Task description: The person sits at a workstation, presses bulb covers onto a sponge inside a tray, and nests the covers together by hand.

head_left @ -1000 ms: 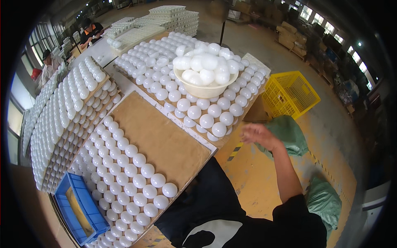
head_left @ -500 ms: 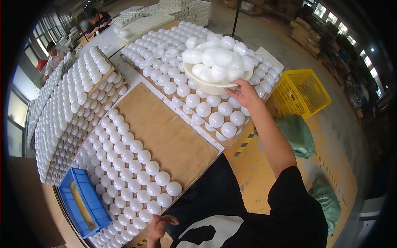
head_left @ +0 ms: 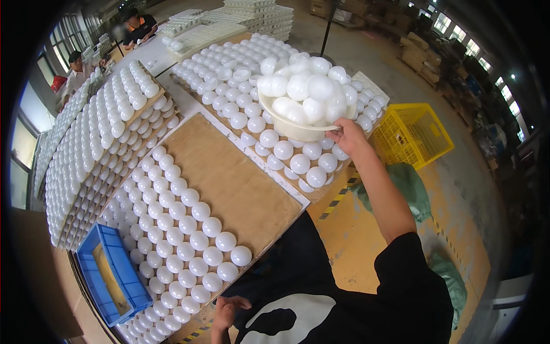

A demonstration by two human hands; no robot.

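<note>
My right hand [head_left: 347, 137] grips the near right rim of a cream plastic bowl [head_left: 302, 133], thumb and fingers closed on its edge. Glossy white bulb covers [head_left: 309, 89], round domes, are heaped above the bowl's rim. Below it, rows of similar white domes [head_left: 283, 150] cover a board on the table. Low by my body, my left hand [head_left: 230, 309] holds nothing that I can see; a finger stretches out and the others bend loosely. Nearest to it are rows of white domes [head_left: 199, 266] on the brown board [head_left: 229, 172], whose right part is bare.
A blue bin [head_left: 97, 229] stands at lower left, beside stacked boards of domes [head_left: 97, 137]. To the right are a yellow crate [head_left: 415, 135] and green sacks [head_left: 409, 189] on the floor. Two people [head_left: 137, 30] sit at the far left; white trays [head_left: 258, 17] are piled behind.
The bowl, with my right hand on its rim, has shifted slightly right and toward me. My left hand stays low by my body. The view has moved a little.
</note>
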